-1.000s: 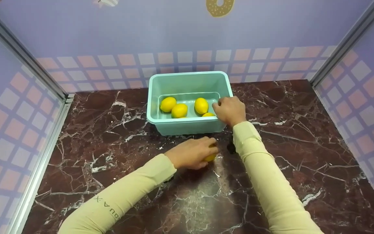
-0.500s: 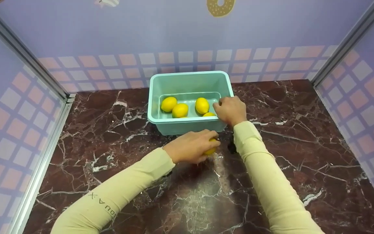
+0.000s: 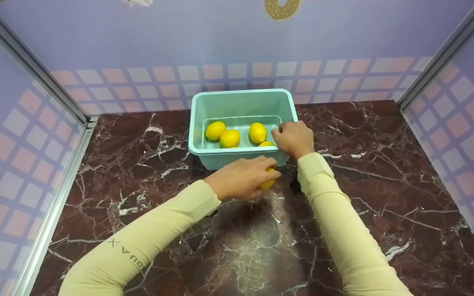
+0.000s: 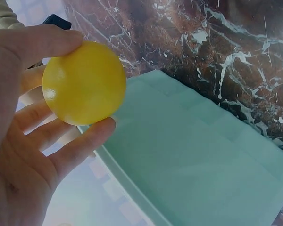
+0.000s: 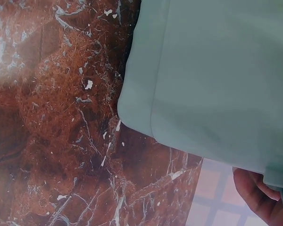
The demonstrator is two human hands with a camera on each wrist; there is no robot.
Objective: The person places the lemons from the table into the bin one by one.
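Observation:
My left hand [image 3: 243, 177] holds a yellow lemon [image 4: 85, 84] between thumb and fingers, just in front of the light green plastic bin [image 3: 241, 158]. In the left wrist view the bin's outer wall [image 4: 179, 150] lies beyond the lemon. My right hand [image 3: 293, 139] grips the bin's rim at its near right corner; in the right wrist view its curled fingers [image 5: 254, 193] show at the rim. Inside the bin lie several lemons: one at the left [image 3: 215, 130], another beside it [image 3: 230, 139], one at the right [image 3: 257, 133], and one partly hidden behind the front rim [image 3: 266, 144].
The bin stands on a dark red marble-patterned tabletop [image 3: 138, 176], near the purple back wall [image 3: 237, 41] with its band of pink and white squares. Panels with metal corner strips [image 3: 35, 61] close in both sides.
My left hand has moved away from me toward the bin's front wall with the lemon, rising from the tabletop. The right hand keeps its grip on the rim.

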